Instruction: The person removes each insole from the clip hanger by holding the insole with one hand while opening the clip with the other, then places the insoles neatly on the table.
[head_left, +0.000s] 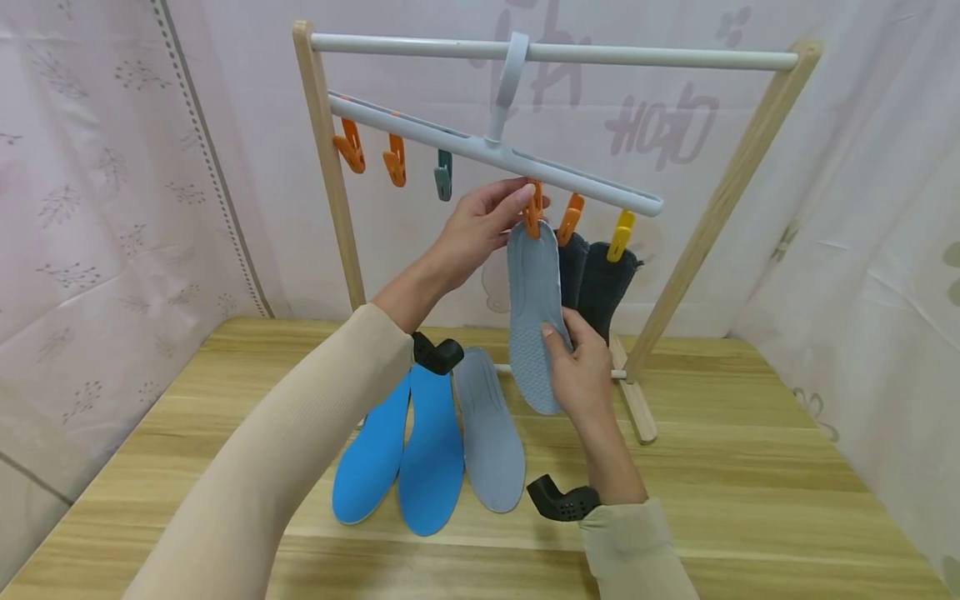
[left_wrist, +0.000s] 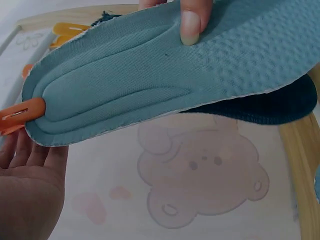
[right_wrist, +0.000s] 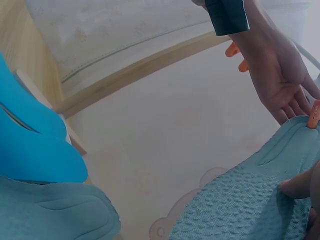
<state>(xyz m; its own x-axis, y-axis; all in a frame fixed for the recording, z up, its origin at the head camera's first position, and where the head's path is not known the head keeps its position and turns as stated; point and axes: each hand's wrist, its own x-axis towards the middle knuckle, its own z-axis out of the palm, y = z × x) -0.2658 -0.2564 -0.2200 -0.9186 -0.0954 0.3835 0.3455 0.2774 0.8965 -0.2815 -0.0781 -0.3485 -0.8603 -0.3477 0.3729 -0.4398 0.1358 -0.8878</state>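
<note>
Left hand (head_left: 483, 218) pinches an orange clip (head_left: 532, 210) with a grey insole (head_left: 534, 300) partly inside; right hand (head_left: 585, 367) grips the insole's edge.

Head view: pale mauve lettering (head_left: 663, 125) printed on backdrop cloth (head_left: 637, 17), between 1 and 2 o'clock from centre; H-like and O-like shapes visible, word unclear. Larger strokes (head_left: 555, 79) nearer 12 o'clock, partly behind white rail (head_left: 637, 57), unreadable.
</note>
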